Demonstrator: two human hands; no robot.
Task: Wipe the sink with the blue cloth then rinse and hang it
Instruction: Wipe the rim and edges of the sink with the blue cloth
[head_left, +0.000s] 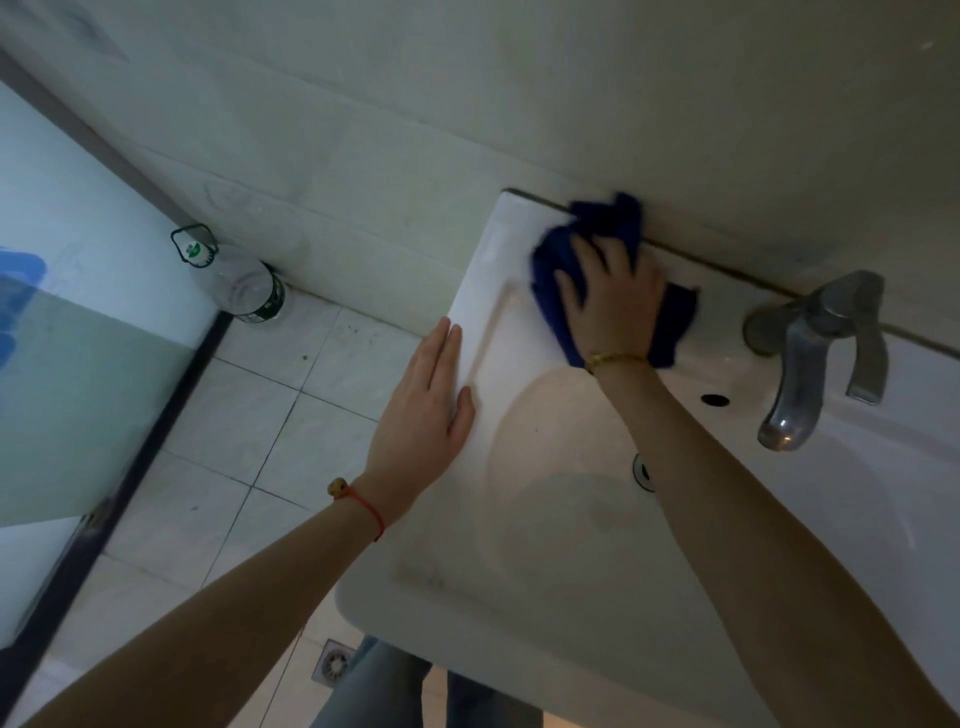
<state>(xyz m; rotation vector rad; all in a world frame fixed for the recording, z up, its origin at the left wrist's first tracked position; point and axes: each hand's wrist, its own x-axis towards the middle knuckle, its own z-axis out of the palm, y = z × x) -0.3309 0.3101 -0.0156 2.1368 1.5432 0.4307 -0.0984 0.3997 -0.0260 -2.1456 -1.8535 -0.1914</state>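
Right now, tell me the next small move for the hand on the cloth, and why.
Probably sweep the blue cloth along the back ledge toward the faucet. The right hand presses it flat at the sink's far left corner by the wall, the left hand braces on the left rim, and the ledge near the faucet and the stained bowl look unwiped.

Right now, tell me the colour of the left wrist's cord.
Red cord, seen in the head view.

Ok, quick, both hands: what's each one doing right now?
Left hand: open, fingers straight, resting flat on the sink rim.
Right hand: open, fingers spread, pressing the cloth on the sink's back ledge.
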